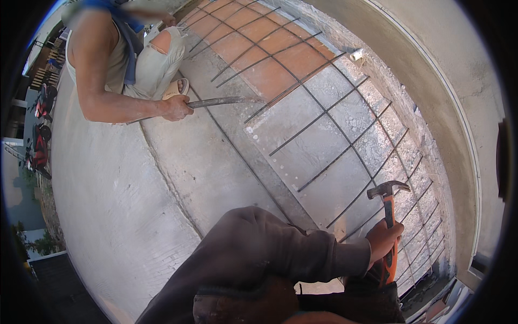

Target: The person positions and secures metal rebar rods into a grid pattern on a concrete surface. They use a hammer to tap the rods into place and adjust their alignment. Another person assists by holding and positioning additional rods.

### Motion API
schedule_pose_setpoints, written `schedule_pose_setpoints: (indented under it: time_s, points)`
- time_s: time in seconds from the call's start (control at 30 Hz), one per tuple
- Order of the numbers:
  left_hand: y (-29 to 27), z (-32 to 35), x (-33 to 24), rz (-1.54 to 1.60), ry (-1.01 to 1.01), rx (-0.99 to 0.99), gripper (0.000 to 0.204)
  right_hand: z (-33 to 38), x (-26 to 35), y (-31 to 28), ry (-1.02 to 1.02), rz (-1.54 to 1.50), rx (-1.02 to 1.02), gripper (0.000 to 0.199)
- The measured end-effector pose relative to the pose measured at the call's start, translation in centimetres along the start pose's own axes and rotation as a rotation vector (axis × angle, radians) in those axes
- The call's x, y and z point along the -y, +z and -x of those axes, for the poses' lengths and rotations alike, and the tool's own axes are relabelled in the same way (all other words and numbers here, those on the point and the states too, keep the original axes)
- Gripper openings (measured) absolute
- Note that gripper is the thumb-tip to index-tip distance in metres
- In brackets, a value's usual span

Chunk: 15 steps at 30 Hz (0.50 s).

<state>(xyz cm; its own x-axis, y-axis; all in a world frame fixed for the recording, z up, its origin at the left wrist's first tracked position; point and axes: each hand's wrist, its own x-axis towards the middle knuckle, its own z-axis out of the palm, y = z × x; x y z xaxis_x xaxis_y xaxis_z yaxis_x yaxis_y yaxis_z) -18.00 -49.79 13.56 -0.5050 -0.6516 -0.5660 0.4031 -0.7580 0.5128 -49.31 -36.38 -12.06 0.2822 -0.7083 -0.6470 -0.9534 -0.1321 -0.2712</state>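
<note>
My left hand [384, 240], its arm in a dark sleeve, is closed around the orange and black grip of a claw hammer [387, 189]. The dark metal head points away from me over a rebar grid [350, 144]; whether it touches the bars I cannot tell. Several thin crossed bars make up the grid, which lies over pale, crumbly rubble and slab. My right hand is not visible; a sliver of skin shows at the lower edge, too little to identify.
A co-worker [127, 59] squats at the far left, gripping a long metal bar [221, 101]. Reddish-brown panels [294, 65] lie beneath the grid's far end. A wall [453, 70] bounds the right side; grey concrete floor [124, 216] spreads left. Motorcycles [40, 143] stand beyond it.
</note>
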Motion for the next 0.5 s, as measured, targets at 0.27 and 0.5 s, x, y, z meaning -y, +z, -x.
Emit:
schedule_pose_setpoints:
  time_s: [0.27, 0.5]
  points:
    - [0.3, 1.8, 0.7, 0.006, 0.354, 0.042, 0.016, 1.0, 6.4, -25.5, -0.027, -0.223, -0.897, 0.026]
    - [0.9, -1.7, 2.1, -0.253, 0.57, -0.04, 0.024, 6.7, 18.7, -36.1, -0.21, -0.456, -0.913, 0.031]
